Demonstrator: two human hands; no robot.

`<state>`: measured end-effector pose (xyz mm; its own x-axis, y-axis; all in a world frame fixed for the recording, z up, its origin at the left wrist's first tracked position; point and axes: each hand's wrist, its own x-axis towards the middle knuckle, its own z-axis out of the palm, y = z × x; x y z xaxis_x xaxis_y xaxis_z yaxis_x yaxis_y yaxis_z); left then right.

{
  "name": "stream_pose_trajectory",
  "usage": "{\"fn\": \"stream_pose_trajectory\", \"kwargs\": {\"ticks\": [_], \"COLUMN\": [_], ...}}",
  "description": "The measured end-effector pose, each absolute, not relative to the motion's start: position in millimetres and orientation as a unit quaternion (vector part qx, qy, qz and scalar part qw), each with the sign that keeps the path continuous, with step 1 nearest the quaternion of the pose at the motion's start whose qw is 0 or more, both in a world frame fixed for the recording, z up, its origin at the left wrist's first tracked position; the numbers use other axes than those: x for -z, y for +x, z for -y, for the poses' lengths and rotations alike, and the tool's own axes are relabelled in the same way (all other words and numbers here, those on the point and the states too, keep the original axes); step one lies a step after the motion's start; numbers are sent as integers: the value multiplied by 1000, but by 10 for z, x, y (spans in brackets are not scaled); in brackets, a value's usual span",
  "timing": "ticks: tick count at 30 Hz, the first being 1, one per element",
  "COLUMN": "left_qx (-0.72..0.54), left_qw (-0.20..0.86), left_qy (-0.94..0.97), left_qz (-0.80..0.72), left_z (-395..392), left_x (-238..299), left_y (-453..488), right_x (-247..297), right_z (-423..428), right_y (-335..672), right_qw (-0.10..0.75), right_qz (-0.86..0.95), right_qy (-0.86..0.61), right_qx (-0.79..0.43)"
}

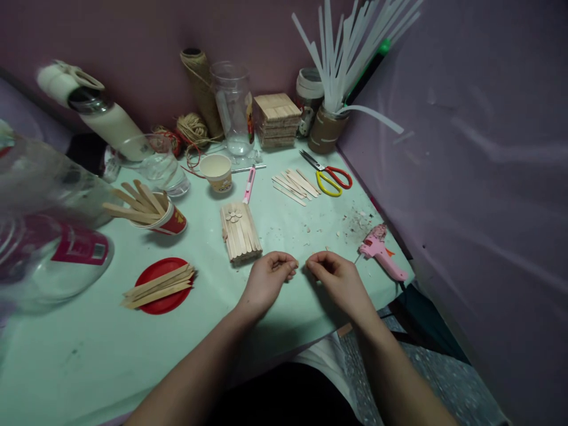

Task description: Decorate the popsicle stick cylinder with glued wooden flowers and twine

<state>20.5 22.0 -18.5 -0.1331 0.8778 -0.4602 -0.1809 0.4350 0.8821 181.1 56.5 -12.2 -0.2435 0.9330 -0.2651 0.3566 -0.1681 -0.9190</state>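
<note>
My left hand (274,276) and my right hand (333,272) face each other over the table's front part, a small gap between them. Both have thumb and fingertips pinched together. Whatever is in either pinch is too small to make out. Just left of my left hand lies a small box (242,234) made of wooden craft sticks, with a flower of wooden petals on its top. To the right of my right hand, a pink hot glue gun (380,251) rests on its side. Tiny wood scraps (308,229) lie beyond my hands.
Thin wooden sticks (295,186) and red-and-yellow scissors (328,174) lie farther back, near a pink cutter (249,184). On the left are a red plate (166,305) with sticks and a paper cup (173,222) of craft sticks. Glue sticks stand in a brown holder (326,131).
</note>
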Motion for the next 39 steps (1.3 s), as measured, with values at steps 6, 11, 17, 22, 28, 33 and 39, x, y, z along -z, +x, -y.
{"fn": "stream_pose_trajectory", "kwargs": {"ticks": [6, 11, 17, 22, 28, 33, 39], "left_qx": [-432, -423, -426, -428, -429, -427, -422], "left_qw": [601, 603, 608, 612, 614, 617, 614], "left_qy": [273, 262, 260, 269, 280, 280, 288], "left_qz": [-614, -624, -617, -608, -600, -599, -602], "left_z": [-241, -256, -267, -261, -252, -249, -238], "left_x": [152, 156, 168, 197, 202, 200, 193], "left_y": [208, 204, 199, 187, 182, 178, 176], "right_x": [192, 220, 212, 156, 116, 113, 86], "right_z": [-577, -577, -580, -588, -608, -612, -625], "right_y": [1698, 1700, 1724, 1726, 1725, 1727, 1720], "right_qw": [286, 288, 272, 250, 231, 221, 212], "right_qz": [534, 513, 521, 536, 554, 562, 569], "right_qy": [-544, -539, -543, -540, -533, -531, -529], "right_qx": [-580, -602, -600, -599, -596, -594, -592]}}
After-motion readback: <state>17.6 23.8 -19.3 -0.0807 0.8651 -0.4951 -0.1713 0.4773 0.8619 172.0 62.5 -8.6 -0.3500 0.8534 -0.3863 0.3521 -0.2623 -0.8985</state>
